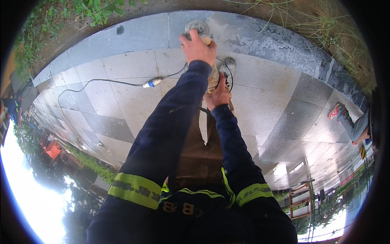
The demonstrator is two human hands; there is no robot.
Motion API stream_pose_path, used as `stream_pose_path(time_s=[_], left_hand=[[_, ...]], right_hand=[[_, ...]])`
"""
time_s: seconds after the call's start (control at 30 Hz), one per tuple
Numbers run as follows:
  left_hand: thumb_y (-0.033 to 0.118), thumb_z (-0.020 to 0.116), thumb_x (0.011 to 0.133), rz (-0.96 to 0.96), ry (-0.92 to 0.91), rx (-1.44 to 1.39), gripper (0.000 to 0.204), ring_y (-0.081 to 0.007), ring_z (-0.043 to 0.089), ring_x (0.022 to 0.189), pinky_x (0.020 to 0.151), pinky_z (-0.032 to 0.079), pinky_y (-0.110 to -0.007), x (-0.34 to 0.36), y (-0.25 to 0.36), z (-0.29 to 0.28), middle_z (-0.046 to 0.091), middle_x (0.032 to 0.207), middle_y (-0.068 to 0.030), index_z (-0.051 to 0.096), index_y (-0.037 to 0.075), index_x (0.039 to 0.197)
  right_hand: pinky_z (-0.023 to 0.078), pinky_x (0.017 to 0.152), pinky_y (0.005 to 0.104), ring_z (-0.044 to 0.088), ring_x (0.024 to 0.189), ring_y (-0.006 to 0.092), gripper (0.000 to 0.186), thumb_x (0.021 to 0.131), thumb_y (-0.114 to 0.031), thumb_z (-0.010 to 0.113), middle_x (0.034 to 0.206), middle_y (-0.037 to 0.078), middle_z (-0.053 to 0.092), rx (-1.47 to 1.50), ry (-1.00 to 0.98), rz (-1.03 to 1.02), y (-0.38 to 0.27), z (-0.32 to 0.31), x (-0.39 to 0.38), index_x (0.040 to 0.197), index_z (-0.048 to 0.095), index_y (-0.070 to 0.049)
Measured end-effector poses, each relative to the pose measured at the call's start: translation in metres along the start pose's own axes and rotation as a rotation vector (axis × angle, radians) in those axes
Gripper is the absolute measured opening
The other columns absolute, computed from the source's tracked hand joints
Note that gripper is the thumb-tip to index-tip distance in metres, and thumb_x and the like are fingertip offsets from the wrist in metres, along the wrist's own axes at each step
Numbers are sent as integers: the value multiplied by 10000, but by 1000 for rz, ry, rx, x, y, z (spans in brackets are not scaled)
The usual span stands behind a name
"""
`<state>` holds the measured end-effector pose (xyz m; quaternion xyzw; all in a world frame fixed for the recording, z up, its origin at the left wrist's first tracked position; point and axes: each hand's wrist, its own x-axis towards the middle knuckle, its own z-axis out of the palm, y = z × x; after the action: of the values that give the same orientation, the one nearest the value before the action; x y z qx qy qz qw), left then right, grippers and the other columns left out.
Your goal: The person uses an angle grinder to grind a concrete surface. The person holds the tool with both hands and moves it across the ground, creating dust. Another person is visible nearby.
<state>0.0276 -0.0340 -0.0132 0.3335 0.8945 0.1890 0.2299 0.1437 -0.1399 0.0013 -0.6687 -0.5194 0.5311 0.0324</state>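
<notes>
My left hand (198, 49) is closed on the front of a dusty orange angle grinder (213, 82), just behind its round disc (196, 24), which lies over the grey stone curb (142, 33). Lower down and to the right, my right hand (219, 94) grips the rear of the grinder's body, partly hidden behind my left forearm. A black cable (113, 81) loops beside the tool and runs left across the pale paving (264, 101), with a white and blue plug connector (151, 83) in it.
Soil with plants (97, 12) and grass borders the curb. At the right edge, another person's legs (353, 126) in grey trousers rest near the curb. A person (15, 107) is at the far left, near an orange object (53, 148). A wooden frame (300, 199) stands at lower right.
</notes>
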Motion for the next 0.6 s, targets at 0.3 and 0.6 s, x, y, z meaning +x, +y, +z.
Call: stream_pose_path(time_s=[0.3, 0.6], left_hand=[[169, 769, 713, 52, 2, -17, 563, -539, 503, 1021, 858, 472, -554, -4, 9, 14, 382, 1201, -295, 433, 40, 1146], [171, 776, 711, -65, -82, 56, 575, -538, 501, 1028, 849, 469, -561, -13, 1, 1, 378, 1187, -280, 420, 46, 1144]], right_hand=[[531, 812, 494, 645, 925, 462, 835, 685, -52, 636, 965, 239, 682, 9, 39, 37, 4, -14, 5, 1429, 282, -192], [528, 801, 515, 643, 927, 464, 830, 694, -63, 639, 959, 245, 682, -29, 8, 39, 3, -6, -9, 1424, 278, -223]])
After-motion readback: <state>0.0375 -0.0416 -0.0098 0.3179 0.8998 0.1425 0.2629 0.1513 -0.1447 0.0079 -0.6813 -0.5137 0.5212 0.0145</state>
